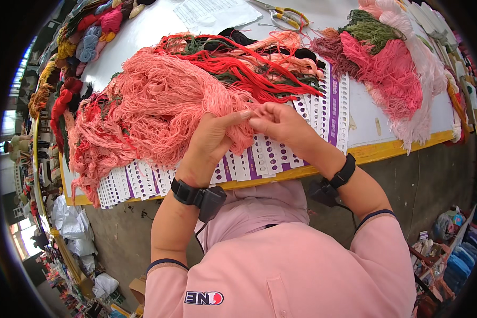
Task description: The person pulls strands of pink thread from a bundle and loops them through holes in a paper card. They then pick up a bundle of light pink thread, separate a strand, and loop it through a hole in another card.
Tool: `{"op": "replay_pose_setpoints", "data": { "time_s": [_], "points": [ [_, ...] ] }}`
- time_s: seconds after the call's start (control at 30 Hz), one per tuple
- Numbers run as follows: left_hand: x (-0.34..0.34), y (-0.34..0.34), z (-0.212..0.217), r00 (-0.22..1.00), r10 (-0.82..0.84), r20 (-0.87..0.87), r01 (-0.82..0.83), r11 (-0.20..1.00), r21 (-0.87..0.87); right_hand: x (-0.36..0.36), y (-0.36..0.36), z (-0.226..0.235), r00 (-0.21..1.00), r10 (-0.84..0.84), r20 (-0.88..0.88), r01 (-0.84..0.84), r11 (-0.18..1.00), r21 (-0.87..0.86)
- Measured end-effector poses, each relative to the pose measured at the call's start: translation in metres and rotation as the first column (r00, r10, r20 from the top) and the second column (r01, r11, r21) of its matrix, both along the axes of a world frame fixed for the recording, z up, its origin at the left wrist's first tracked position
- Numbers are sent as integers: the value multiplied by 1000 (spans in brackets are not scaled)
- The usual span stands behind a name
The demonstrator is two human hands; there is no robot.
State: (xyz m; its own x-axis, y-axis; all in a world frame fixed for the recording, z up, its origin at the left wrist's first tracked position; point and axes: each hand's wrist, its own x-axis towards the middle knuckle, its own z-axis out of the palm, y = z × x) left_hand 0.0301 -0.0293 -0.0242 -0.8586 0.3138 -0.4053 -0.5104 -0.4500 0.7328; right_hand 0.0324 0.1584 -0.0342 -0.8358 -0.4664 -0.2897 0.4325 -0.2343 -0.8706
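Observation:
A big loose heap of coral-pink thread (159,100) lies in front of me on the table. My left hand (213,132) is closed round the right end of this heap, its thumb stretched along the strands. Close beside it, my right hand (285,124) pinches a thin tuft of the same thread between thumb and fingers; the fingertips of both hands nearly meet. Under the thread are white and purple cards (331,116) with rows of punched holes. Hanks of red thread (244,79), mixed with dark green, black and peach, lie across the cards behind my hands.
Pink, green and white thread hanks (384,69) hang over the table's yellow front edge (387,151) at right. Yellow-handled scissors (286,17) and a printed sheet (217,13) lie at the back. Many-coloured hanks (90,42) line the left side. White bags (71,222) stand on the floor.

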Motion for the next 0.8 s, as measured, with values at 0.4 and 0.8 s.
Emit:
{"op": "replay_pose_setpoints", "data": {
  "time_s": [0.4,0.8],
  "points": [
    [7,-3,8,998,-22,-51,19,999,-51,3,7,8,998,8,-70,-2,996,86],
    [8,-5,7,997,33,-76,-32,999,7,0,10,4,1000,30,8,-31,999,21]
  ]
}}
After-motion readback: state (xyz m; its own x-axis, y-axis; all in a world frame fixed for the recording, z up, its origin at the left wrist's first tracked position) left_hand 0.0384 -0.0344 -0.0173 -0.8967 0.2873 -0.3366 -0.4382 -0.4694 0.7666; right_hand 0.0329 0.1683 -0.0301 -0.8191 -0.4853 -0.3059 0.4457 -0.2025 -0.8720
